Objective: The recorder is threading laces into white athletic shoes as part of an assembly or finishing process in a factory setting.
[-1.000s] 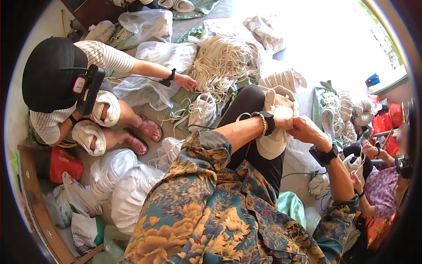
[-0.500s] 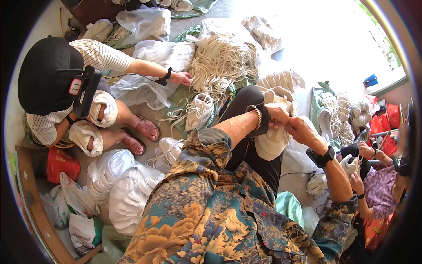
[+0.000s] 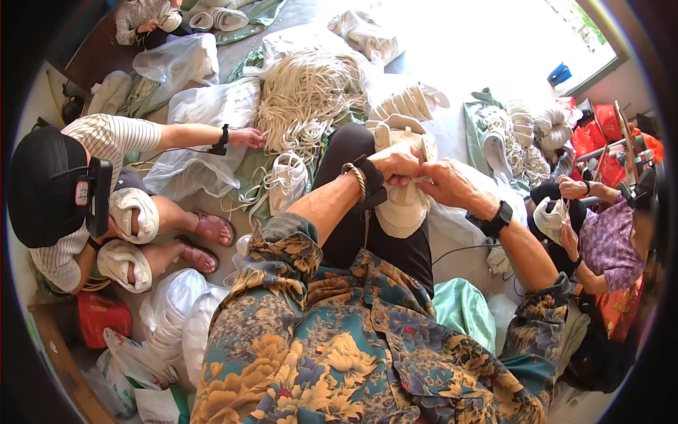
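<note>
A white shoe (image 3: pixel 404 209) rests on my black-trousered knee. My left hand (image 3: pixel 397 164) and my right hand (image 3: pixel 446 184) meet over its top, both pinching at the shoe and its white lace. Both wrists carry dark bands. A big heap of white laces (image 3: pixel 307 99) lies on the floor just beyond my knee, with another white shoe (image 3: pixel 286 182) to its near side.
A person in a striped top and black cap (image 3: pixel 42 184) sits at left, one hand (image 3: pixel 247 137) reaching into the laces. Another person in purple (image 3: pixel 611 240) at right holds a white shoe (image 3: pixel 551 220). Plastic bags (image 3: pixel 176 318), stacked shoes (image 3: pixel 409 102) and a red box (image 3: pixel 102 318) crowd the floor.
My two hands have drawn closer together over the shoe on my knee. The person at left has kept a hand at the lace heap.
</note>
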Action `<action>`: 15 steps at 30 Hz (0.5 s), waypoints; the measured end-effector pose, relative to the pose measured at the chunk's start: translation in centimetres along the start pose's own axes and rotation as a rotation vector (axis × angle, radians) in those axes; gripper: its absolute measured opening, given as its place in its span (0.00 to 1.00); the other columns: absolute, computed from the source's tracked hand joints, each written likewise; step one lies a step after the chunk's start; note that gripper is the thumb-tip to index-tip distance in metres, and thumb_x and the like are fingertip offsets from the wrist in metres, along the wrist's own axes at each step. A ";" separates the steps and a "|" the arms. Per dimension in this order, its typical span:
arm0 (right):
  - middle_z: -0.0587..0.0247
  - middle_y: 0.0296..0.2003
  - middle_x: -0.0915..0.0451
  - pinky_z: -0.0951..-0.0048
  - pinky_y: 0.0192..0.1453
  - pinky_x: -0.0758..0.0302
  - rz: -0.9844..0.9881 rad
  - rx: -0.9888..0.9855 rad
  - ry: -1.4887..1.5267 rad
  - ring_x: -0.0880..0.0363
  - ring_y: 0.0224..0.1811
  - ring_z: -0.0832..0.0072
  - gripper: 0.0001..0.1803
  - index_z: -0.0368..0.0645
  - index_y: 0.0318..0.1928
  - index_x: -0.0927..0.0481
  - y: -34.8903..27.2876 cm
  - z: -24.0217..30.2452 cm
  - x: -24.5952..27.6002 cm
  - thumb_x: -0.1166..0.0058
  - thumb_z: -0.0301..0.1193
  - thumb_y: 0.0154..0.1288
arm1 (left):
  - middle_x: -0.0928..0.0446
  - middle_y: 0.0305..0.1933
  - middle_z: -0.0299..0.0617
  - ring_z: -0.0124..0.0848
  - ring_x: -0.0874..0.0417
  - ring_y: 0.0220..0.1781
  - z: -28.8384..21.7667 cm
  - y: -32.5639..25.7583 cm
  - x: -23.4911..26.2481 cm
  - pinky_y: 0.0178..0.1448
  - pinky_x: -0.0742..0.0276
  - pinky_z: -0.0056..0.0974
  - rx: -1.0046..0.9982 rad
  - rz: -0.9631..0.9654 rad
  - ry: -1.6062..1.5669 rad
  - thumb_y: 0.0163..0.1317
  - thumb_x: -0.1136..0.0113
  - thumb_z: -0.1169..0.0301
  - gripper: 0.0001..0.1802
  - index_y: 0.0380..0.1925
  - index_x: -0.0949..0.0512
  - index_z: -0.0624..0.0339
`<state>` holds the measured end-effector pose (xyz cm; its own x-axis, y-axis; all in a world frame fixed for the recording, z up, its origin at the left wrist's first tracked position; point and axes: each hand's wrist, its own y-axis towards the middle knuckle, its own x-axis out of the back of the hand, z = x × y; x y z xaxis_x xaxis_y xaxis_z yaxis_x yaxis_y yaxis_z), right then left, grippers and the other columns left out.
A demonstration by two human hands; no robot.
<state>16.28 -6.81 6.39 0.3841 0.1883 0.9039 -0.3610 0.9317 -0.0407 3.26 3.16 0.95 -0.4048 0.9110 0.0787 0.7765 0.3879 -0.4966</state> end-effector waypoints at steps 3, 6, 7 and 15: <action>0.46 0.26 0.23 0.59 0.34 0.27 -0.009 0.033 -0.017 0.23 0.31 0.51 0.09 0.38 0.34 0.22 -0.1 -0.1 -0.2 0.46 0.30 0.54 | 0.32 0.12 0.35 0.21 0.34 0.10 0.2 0.1 0.0 0.12 0.41 0.27 -0.026 -0.028 0.039 0.50 0.47 0.73 0.02 0.22 0.27 0.59; 0.45 0.26 0.22 0.58 0.34 0.27 -0.032 0.047 0.004 0.23 0.31 0.51 0.10 0.39 0.35 0.23 0.0 -0.6 -1.0 0.47 0.31 0.55 | 0.30 0.12 0.39 0.29 0.27 0.13 1.3 1.7 0.4 0.16 0.32 0.34 -0.071 -0.086 0.144 0.51 0.49 0.72 0.06 0.24 0.25 0.62; 0.45 0.27 0.23 0.58 0.34 0.27 -0.036 0.068 0.030 0.23 0.31 0.51 0.10 0.39 0.35 0.23 0.4 -0.5 -1.3 0.47 0.31 0.55 | 0.27 0.16 0.42 0.34 0.23 0.18 3.5 3.2 1.1 0.22 0.28 0.37 -0.352 -0.462 0.592 0.51 0.49 0.70 0.08 0.26 0.24 0.63; 0.47 0.25 0.23 0.60 0.35 0.28 -0.026 -0.129 0.114 0.23 0.29 0.54 0.11 0.37 0.34 0.23 -0.4 -0.7 -1.0 0.51 0.33 0.57 | 0.27 0.17 0.49 0.43 0.24 0.19 6.2 -7.2 12.4 0.23 0.31 0.44 -0.387 -1.104 0.398 0.53 0.48 0.68 0.09 0.24 0.29 0.64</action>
<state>16.63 -7.10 5.15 0.4882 0.1904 0.8517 -0.2404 0.9675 -0.0785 -10.37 10.83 0.11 -0.8113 0.0225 0.5842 0.2315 0.9300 0.2856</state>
